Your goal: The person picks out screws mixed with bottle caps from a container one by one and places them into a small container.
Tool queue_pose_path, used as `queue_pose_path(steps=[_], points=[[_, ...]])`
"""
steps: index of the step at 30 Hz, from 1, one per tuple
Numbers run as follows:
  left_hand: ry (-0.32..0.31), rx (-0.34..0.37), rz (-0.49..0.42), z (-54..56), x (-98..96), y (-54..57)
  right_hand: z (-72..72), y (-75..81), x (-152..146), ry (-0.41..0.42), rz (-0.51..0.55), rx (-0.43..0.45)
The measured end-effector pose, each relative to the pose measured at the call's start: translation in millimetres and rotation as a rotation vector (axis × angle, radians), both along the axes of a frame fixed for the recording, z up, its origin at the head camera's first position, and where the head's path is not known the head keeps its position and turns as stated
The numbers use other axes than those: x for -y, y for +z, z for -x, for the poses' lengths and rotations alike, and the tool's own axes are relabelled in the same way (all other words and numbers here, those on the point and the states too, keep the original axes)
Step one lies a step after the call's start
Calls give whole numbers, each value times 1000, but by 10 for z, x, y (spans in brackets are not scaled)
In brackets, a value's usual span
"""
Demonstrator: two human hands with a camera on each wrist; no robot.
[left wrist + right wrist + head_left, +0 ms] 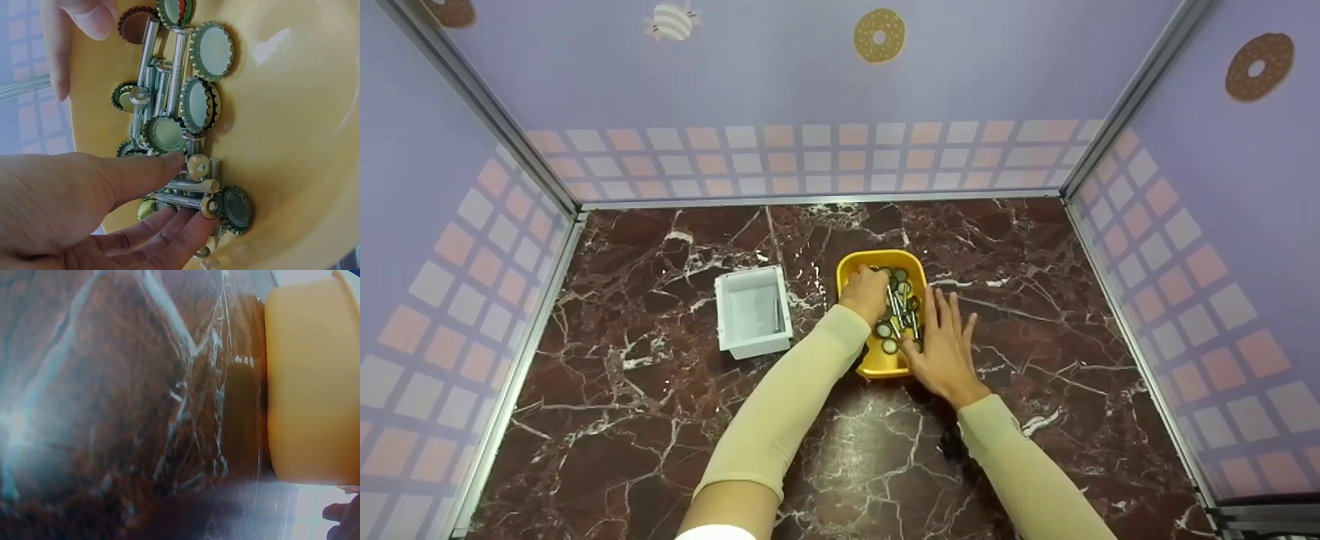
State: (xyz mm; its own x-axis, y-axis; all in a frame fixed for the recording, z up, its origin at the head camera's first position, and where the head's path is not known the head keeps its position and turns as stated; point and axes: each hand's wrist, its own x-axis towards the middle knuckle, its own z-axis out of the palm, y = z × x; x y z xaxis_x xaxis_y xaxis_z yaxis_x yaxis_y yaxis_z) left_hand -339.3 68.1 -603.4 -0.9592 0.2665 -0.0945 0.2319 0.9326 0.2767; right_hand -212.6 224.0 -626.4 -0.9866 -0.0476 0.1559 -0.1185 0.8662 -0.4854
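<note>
A yellow bin [885, 373] holds a mix of metal bolts [175, 73] and crimped bottle caps [211, 52]. My left hand [866, 294] reaches into its left side. In the left wrist view, the thumb and fingers close around a few bolts [183, 199] among the caps; how firmly they are gripped cannot be told. My right hand [946, 349] rests on the bin's right rim, its fingers extended and thumb over the edge. In the right wrist view only the bin's outer wall [315, 388] and a bit of a fingertip [337, 512] show.
Left of the bin stands a white rectangular box [733, 315]; a thin grey shape lies along its inner right side, too small to identify. Both containers are on a dark red marble-patterned surface [660, 420]. Lilac panels [780, 82] with metal edging enclose the back and sides.
</note>
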Motion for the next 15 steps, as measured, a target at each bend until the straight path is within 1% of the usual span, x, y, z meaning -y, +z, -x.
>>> queue_pose_path(steps=[2,9,15], points=[[4,5,-5,11,3,-4,3,-5,1,-1,-3,2],[19,60,-19,52,20,12,0,-7,2,-4,9,11],[14,62,-40,42,37,35,-10,-5,-2,-1,11,15]])
